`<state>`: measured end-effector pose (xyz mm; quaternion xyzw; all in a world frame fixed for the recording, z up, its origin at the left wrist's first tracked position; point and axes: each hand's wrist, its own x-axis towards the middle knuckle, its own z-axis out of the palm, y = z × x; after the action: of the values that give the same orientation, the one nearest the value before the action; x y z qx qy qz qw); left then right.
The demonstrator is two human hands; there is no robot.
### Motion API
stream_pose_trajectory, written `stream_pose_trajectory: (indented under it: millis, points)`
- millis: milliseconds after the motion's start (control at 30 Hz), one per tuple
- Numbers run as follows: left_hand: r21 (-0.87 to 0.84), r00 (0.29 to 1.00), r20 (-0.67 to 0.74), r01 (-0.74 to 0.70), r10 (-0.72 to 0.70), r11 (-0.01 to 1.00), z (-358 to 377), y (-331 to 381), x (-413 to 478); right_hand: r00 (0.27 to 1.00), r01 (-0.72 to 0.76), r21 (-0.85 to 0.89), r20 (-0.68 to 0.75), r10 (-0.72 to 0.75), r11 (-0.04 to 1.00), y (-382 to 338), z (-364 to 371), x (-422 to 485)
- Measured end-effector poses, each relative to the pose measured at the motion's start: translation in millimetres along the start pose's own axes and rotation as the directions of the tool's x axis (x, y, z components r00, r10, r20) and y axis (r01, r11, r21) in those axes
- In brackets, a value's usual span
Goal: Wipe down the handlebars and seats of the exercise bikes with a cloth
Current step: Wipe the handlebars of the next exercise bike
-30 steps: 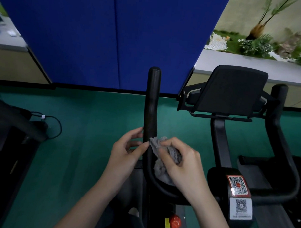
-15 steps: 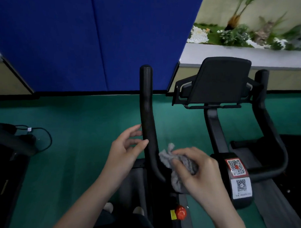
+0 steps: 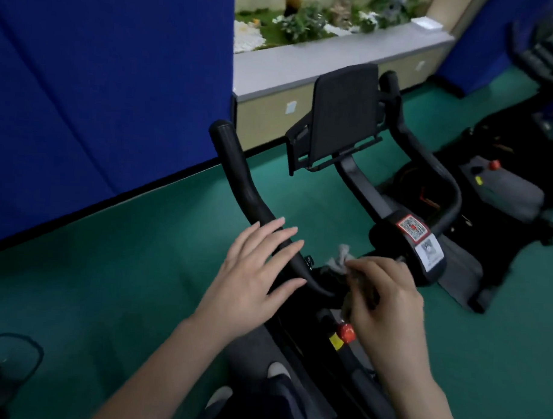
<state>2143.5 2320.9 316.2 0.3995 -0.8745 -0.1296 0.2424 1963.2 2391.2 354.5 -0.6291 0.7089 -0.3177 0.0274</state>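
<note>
Right hand (image 3: pixel 384 310), lower centre, pinches grey cloth (image 3: pixel 340 258) at handlebar (image 3: pixel 244 183) bend; left hand (image 3: pixel 251 274) flat, fingers straight; best wrap cloth round bar.

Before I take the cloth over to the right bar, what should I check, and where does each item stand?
1. Cloth held: ok, the right hand grips it near the middle of the bars.
2. Left hand free: ok, fingers straight, lying across the left bar.
3. Right bar clear: ok, nothing rests on it.
4. Cloth pressed on the bar: cannot tell, the right hand hides the contact.
5. Left bar clean: cannot tell, too dark.
6. Seat in view: not ok, out of frame.
</note>
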Motion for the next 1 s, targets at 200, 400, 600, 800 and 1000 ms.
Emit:
stream_pose_trajectory:
  millis: [200,400,600,800,1000]
  points:
    - [-0.114,0.995,-0.028,-0.094,0.091,0.989,3,-17,11,0.993,-0.043,-0.064,-0.11,0.036,0.997,-11,25,-24]
    - [-0.101,0.99,-0.05,-0.137,0.132,0.985,8,-23,10,0.941,-0.25,-0.054,-0.249,0.23,0.967,-3,15,-26]
    - [-0.084,0.988,-0.04,-0.151,0.148,0.985,8,-23,11,0.883,-0.345,0.084,-0.309,0.353,0.935,-10,3,-65]
    - [-0.133,0.986,-0.072,-0.156,0.147,0.979,8,-5,5,0.828,-0.475,0.111,-0.279,0.486,0.873,-2,-6,-116]
    - [-0.192,0.945,-0.003,-0.321,0.326,0.927,23,55,-17,0.77,-0.553,0.116,-0.306,0.559,0.825,8,-23,-167]
